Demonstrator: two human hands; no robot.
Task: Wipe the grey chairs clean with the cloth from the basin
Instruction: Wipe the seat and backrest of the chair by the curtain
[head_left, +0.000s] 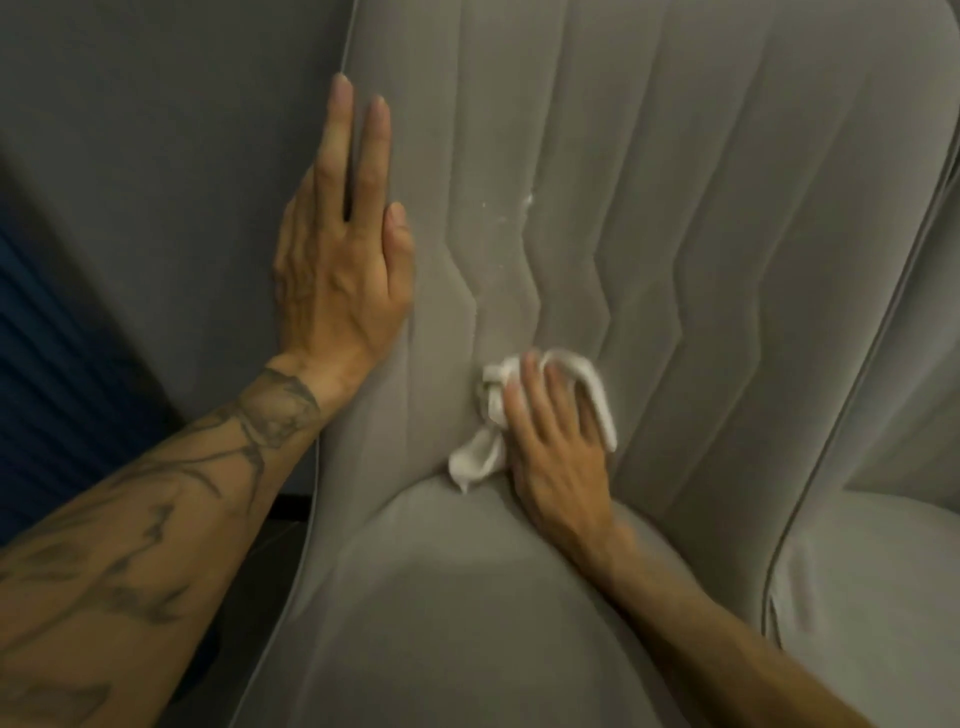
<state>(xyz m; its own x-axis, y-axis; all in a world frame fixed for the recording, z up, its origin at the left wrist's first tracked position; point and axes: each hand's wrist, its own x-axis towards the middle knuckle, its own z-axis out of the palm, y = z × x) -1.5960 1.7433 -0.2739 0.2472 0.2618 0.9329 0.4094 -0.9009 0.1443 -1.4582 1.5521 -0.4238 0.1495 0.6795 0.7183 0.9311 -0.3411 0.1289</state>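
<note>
A grey padded chair with stitched zigzag ribs fills the view, its seat cushion low in the middle. My right hand presses a crumpled white cloth against the lower backrest, just above the seat. A patch of white specks marks the backrest above the cloth. My left hand lies flat, fingers extended, on the backrest's left edge, holding nothing. The basin is out of view.
A second grey chair stands close on the right, touching the first. A grey wall is behind on the left, with a dark blue ribbed surface at the far left edge.
</note>
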